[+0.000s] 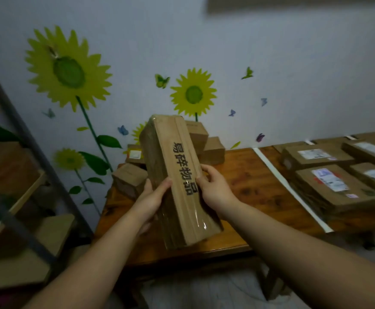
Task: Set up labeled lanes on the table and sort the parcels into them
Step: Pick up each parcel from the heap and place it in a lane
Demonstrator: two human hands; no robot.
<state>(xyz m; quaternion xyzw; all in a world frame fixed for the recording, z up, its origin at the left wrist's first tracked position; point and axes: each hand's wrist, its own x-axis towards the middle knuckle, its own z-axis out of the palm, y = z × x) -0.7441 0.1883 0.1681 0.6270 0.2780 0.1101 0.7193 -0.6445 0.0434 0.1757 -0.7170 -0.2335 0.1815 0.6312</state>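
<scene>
A long brown cardboard parcel (pixel 177 175) with black printed characters along its side is lifted above the wooden table (pixel 249 186), tilted with its far end up. My left hand (pixel 153 197) grips its left side and my right hand (pixel 213 188) grips its right side. Behind it, a pile of small brown parcels (pixel 211 150) sits at the table's far left corner. A white tape strip (pixel 289 188) runs across the table as a lane line. To its right lie several flat parcels with white labels (pixel 336 184).
A metal shelf rack (pixel 19 175) holding cardboard boxes stands at the left, close to the table. The wall with sunflower stickers (pixel 193 92) rises directly behind the table. More tape strips (pixel 309 142) show at the far right back.
</scene>
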